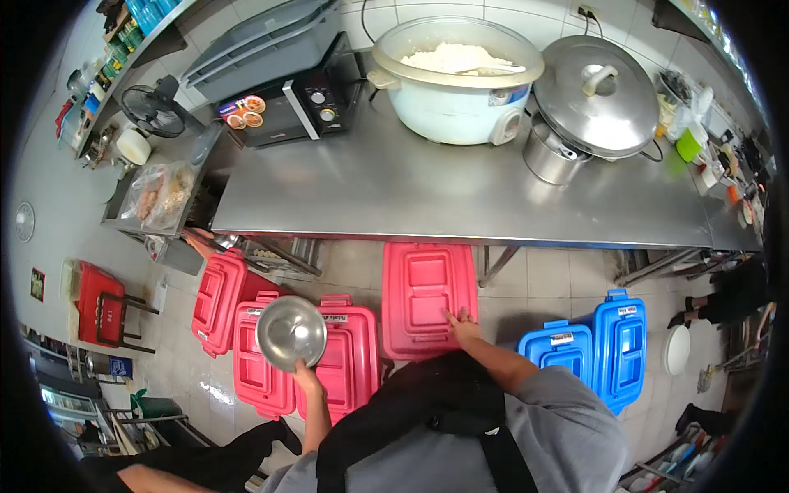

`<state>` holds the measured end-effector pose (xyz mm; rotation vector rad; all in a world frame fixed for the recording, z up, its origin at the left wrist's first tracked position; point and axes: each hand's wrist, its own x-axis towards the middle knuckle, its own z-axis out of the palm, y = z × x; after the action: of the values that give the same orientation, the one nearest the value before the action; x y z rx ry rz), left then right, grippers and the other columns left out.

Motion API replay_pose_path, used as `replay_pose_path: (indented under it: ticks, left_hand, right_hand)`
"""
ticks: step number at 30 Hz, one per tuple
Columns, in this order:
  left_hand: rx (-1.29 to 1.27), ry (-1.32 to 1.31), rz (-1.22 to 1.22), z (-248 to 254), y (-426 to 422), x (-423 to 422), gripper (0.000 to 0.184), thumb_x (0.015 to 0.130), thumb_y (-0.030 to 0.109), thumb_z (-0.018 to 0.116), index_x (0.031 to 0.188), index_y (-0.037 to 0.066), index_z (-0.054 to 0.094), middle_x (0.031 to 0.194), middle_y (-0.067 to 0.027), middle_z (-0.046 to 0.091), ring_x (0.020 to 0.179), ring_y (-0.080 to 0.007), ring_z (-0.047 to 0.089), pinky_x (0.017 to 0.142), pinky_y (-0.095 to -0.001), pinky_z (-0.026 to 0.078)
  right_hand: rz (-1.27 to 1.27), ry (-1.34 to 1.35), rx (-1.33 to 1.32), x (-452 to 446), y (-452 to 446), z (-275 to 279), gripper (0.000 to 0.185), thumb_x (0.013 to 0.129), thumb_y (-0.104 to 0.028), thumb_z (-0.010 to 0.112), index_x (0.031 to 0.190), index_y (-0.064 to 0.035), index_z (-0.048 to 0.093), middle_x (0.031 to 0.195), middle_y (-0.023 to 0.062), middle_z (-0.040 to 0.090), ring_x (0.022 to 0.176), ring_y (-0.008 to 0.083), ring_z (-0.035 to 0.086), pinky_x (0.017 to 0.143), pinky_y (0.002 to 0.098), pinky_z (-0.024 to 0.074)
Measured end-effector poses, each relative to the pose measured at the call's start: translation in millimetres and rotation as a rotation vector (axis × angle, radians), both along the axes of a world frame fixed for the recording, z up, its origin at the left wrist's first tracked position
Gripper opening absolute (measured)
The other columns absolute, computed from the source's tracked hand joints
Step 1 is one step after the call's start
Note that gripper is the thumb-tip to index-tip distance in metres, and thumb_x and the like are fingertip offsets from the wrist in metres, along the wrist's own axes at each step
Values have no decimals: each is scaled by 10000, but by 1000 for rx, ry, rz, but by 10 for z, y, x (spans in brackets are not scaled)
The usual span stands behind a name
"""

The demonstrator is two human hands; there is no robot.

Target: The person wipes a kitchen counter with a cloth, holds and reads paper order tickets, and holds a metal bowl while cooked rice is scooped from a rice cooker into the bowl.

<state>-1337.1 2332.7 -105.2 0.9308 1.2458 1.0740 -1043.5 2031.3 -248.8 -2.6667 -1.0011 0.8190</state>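
My left hand (306, 378) grips the rim of a round metal bowl (290, 329), whose inside faces up and shows nothing in it. The bowl is held above two red lidded bins (349, 361). My right hand (462, 324) rests at the right side of a red bin lid (417, 279), with fingers stretched out over it. That lid appears to lie on its bin, partly under the front edge of the steel table. Another red bin (218, 300) stands farther left.
On the steel table (329, 197) are a large rice cooker (448, 107) with rice, a metal pot (552, 156) under a big lid (588, 99), and a black microwave (279, 115). Two blue bins (616, 353) stand right. Other people's legs (727, 300) show at both sides.
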Motion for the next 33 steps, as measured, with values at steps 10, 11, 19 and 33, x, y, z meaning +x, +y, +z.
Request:
replay_pose_path:
  ticks: [10,11,19,33]
  left_hand:
    - [-138,-11,-427,774,-63,1437,396,837,147,455,1197,-18,443,1041,-156,576,810,-240,612,594,-355,542]
    - [-157,-50,-441,886,-38,1619,385,840,156,458,1177,-31,450,1039,-158,577,807,-241,611,595,-359,542]
    - [-38,-346,-463,1642,-200,3193,366,866,170,469,1145,-66,454,1096,-166,550,877,-246,604,698,-403,548]
    - [-77,-292,-321,2385,-644,4152,232,824,66,519,1008,-75,527,966,-136,583,849,-217,610,735,-396,547]
  right_hand:
    - [292,337,77,404,230,480,460,836,-363,592,1217,-110,546,1098,164,606,1024,328,583,869,401,473]
    - [210,370,203,563,207,1045,428,842,-366,587,1150,-69,595,1039,153,634,1014,312,592,869,382,472]
    - [89,29,840,2776,626,4683,310,911,-235,534,1103,-4,609,1038,195,644,936,301,630,831,375,477]
    - [290,-540,297,5915,1635,4852,298,783,-249,654,956,-7,639,942,199,649,933,350,619,814,428,481]
